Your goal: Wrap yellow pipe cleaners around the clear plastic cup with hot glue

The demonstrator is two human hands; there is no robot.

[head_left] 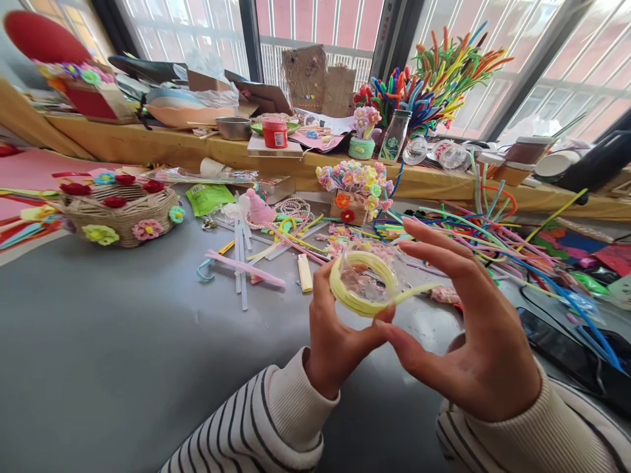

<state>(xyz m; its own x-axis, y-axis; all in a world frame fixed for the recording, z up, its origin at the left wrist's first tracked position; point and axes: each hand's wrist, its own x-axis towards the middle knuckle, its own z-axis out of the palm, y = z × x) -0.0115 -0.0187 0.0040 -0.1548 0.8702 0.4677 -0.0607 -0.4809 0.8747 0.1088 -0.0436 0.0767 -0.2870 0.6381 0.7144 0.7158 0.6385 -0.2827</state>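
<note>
My left hand (pixel 340 341) is closed round a pale yellow pipe cleaner (pixel 357 305), wound in a ring about a clear, round plastic piece (pixel 367 276). One loose end of the pipe cleaner sticks out to the right. My right hand (pixel 458 328) is open beside it, fingers spread and curved apart; its thumb tip is at my left thumb. Past the ring lie small pastel flower pieces (pixel 340 236). A pale yellow lighter (pixel 304 272) lies just left of my left hand, near clear glue sticks (pixel 240 253) and a pink pipe cleaner (pixel 246 268).
A woven basket with flowers (pixel 123 213) stands at the left on the grey table (pixel 98 348). Behind are a flower pot (pixel 348 207), loose pipe cleaners (pixel 463 233) and a cluttered ledge with a glass bottle (pixel 396 136). A phone (pixel 557 341) lies at the right.
</note>
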